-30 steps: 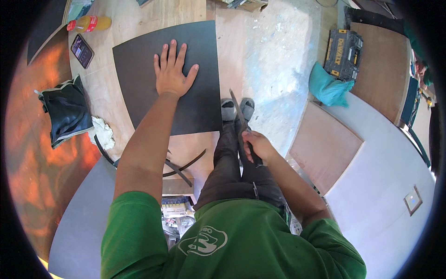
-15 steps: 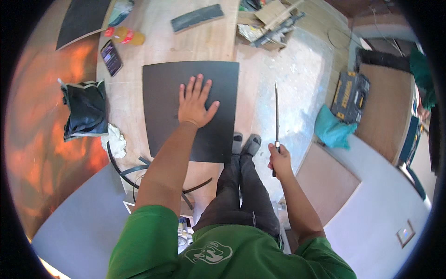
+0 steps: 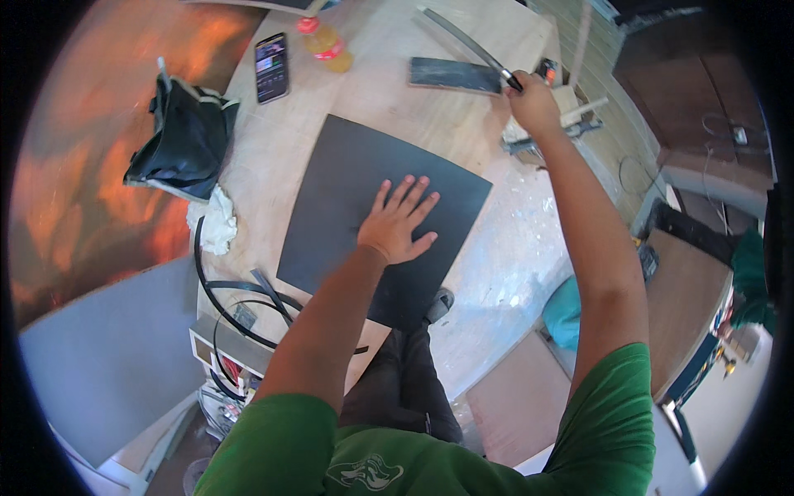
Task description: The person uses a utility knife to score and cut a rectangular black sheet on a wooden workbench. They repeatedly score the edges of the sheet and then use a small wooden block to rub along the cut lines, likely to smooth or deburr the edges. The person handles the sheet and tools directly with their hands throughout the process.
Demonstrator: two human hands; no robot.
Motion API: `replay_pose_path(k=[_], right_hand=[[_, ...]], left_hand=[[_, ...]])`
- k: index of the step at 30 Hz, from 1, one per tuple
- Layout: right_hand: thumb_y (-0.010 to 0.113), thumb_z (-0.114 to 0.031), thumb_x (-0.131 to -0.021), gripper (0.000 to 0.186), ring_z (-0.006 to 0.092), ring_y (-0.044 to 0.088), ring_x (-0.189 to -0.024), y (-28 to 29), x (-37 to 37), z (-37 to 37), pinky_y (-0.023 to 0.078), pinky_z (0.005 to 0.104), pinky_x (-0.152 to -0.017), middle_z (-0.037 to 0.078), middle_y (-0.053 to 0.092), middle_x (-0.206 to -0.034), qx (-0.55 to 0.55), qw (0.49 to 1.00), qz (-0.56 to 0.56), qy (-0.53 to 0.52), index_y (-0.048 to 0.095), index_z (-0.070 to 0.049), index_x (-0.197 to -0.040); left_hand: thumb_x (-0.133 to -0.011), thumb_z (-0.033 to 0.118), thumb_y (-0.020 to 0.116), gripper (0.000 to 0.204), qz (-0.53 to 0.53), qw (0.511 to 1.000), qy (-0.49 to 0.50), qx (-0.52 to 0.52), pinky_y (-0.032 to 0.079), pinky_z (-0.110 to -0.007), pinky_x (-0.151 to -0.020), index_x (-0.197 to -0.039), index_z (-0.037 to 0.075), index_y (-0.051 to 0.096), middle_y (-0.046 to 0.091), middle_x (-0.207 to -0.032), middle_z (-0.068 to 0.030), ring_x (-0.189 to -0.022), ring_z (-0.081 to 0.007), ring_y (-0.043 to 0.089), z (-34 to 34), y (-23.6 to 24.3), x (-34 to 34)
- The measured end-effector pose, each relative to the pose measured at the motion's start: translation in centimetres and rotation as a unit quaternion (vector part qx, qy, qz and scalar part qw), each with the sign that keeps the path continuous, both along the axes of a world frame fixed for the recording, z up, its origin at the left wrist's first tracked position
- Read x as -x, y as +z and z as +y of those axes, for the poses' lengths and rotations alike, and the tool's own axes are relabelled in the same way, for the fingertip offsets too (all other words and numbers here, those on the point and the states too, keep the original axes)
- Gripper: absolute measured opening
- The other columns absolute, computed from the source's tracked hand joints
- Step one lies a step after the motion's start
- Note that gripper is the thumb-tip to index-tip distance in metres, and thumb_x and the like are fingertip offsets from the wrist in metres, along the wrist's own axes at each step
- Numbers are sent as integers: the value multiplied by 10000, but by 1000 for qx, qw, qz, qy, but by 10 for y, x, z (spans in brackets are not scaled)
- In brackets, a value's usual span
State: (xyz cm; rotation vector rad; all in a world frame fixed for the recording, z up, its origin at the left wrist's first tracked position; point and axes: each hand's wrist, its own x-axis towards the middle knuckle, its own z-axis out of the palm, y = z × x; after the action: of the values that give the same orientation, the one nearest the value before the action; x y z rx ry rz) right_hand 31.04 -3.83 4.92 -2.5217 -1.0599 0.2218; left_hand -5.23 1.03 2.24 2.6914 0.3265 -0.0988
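A square dark grey panel [image 3: 347,182] lies turned at an angle on the pale wooden table [image 3: 385,95]. My left hand [image 3: 400,221] rests flat on it, palm down with fingers spread. At the far right of the table, my right hand [image 3: 535,106] grips a long file [image 3: 465,39] by its black handle. Its slim grey blade points away and to the left, above a dark rectangular strip [image 3: 447,74]. My right fist is close to the right end of that strip; whether they touch I cannot tell.
On the left are a phone [image 3: 271,69], a yellow drink bottle [image 3: 329,48], a black bag [image 3: 186,136] and a white cloth [image 3: 217,223]. Black edging strips [image 3: 236,285] curl at the near left. Scraps [image 3: 571,116] sit beyond the right edge. Another person's green sleeve [image 3: 751,273] shows far right.
My right hand has swung the file from beside my legs up to the far right of the table. The panel now appears rotated clockwise, with my left hand still flat on it.
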Motion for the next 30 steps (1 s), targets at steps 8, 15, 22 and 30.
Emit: replay_pose_path(k=[8, 15, 22, 30], right_hand=[[645, -367, -981, 513, 396, 649, -1142, -108, -161, -17, 499, 454, -992, 233, 686, -1219, 97, 980, -86, 149, 625, 11, -1326], [628, -377, -1017, 465, 344, 675, -1023, -96, -231, -6, 526, 446, -898, 202, 686, -1153, 101, 977, 2, 185, 647, -41, -1338], [540, -455, -1048, 450, 366, 687, -962, -107, -243, 25, 562, 494, -821, 192, 669, -1142, 98, 946, -234, 204, 660, -167, -1374], [436, -608, -1043, 552, 316, 643, -1162, -140, -258, 25, 519, 513, -952, 115, 632, -1322, 131, 907, -359, 178, 531, -316, -1501]], left_hand=[[-866, 486, 659, 759, -196, 967, 5, 160, 138, -585, -1261, -1502, 105, 496, 381, -1632, -131, -1553, -316, 263, -2, -27, -18], [-956, 526, 495, 745, -178, 984, 5, 13, 68, -554, -1286, -1571, 113, 413, 305, -1680, -114, -1573, -289, 222, -32, -63, -32], [-973, 590, 440, 751, -130, 987, 49, -81, 118, -521, -1284, -1593, 171, 387, 306, -1685, -68, -1566, -249, 251, -35, -56, -19], [-959, 673, 447, 789, -75, 986, 77, -124, 83, -504, -1289, -1602, 221, 372, 269, -1703, -27, -1576, -220, 218, -34, -43, -27]])
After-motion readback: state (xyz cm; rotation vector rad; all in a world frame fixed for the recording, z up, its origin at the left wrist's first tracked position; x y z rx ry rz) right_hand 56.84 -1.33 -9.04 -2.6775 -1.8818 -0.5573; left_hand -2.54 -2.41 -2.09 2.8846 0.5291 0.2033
